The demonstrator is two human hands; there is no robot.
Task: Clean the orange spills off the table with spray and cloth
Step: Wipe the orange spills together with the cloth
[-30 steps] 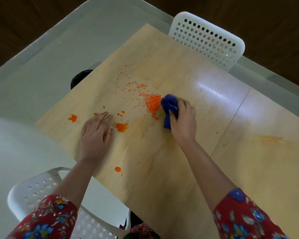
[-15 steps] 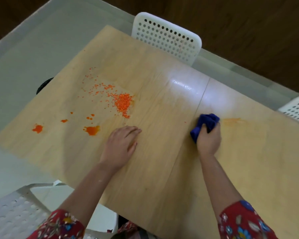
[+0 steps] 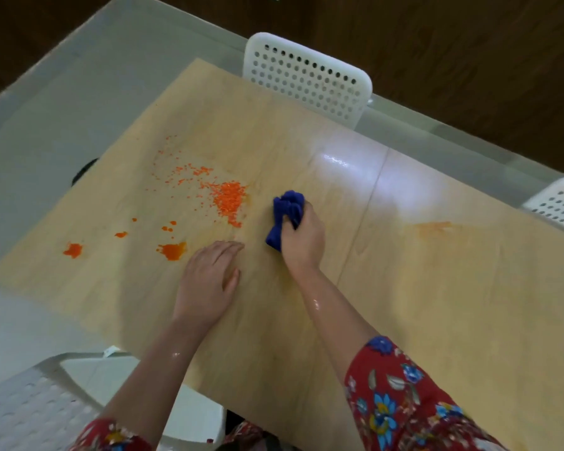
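Head view: right hand [image 3: 302,237] grips a bunched blue cloth [image 3: 285,216], pressed to the wooden table [image 3: 437,304] just right of the dense orange spill [image 3: 230,200]. Left hand [image 3: 209,278] lies flat, fingers together, near that spill's lower blots [image 3: 173,250]. A faint orange smear [image 3: 435,227] sits far right.

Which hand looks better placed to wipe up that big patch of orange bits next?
Probably the right hand. It grips the blue cloth, right beside the orange patch. The left hand lies flat on the table, holding nothing.
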